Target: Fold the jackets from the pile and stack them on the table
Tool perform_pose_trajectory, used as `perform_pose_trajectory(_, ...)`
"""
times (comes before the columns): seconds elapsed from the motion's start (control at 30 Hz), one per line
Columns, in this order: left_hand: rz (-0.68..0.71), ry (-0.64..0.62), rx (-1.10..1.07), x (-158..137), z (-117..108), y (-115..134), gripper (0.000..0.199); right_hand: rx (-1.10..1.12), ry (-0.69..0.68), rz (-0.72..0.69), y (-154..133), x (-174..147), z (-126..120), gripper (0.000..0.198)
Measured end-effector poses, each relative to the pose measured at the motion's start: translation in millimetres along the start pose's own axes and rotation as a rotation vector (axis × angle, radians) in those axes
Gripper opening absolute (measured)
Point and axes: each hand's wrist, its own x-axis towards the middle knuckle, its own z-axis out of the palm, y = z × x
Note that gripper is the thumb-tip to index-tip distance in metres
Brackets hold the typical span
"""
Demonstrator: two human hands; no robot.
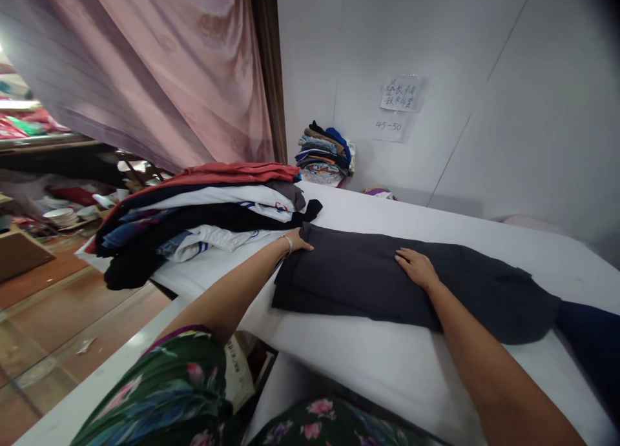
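Dark garment (358,275) lies lengthwise on the white surface (339,346). Left hand (296,241) at its left-end corner, fingers partly hidden (pinch or rest, cannot tell). Right hand (419,267) mid-cloth, fingers loosely spread. Smoothing likely wants light, even pressure.

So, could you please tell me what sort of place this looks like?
Probably a clothing workroom or sorting area: a multicoloured heap of cloth garments and a flat dark grey garment lie on a white table, with handwritten white paper signs behind.
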Motion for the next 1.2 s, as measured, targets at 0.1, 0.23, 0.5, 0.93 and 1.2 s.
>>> perform_pose_trajectory(0.1, 0.009, 0.026, -0.011, 0, -5, 4, 0.104, 0.000, -0.010, 0.001, 1, 1, 0, 0.044)
perform_pose_trajectory(0.23, 0.020, 0.027, -0.069, -9, -6, 7, 0.102, -0.001, -0.044, 0.022, -1, 1, -1, 0.045)
perform_pose_trajectory(0.5, -0.014, -0.127, -0.259, -22, -2, 2, 0.075, -0.078, -0.213, 0.144, -31, 7, -20, 0.047)
perform_pose_trajectory(0.93, 0.060, 0.032, -0.123, -19, -7, 10, 0.092, -0.017, -0.218, 0.056, -109, 18, 13, 0.062)
perform_pose_trajectory(1.2, 0.243, 0.068, 0.096, -27, -24, 84, 0.094, 0.069, -0.090, 0.018, -111, 12, 13, 0.051)
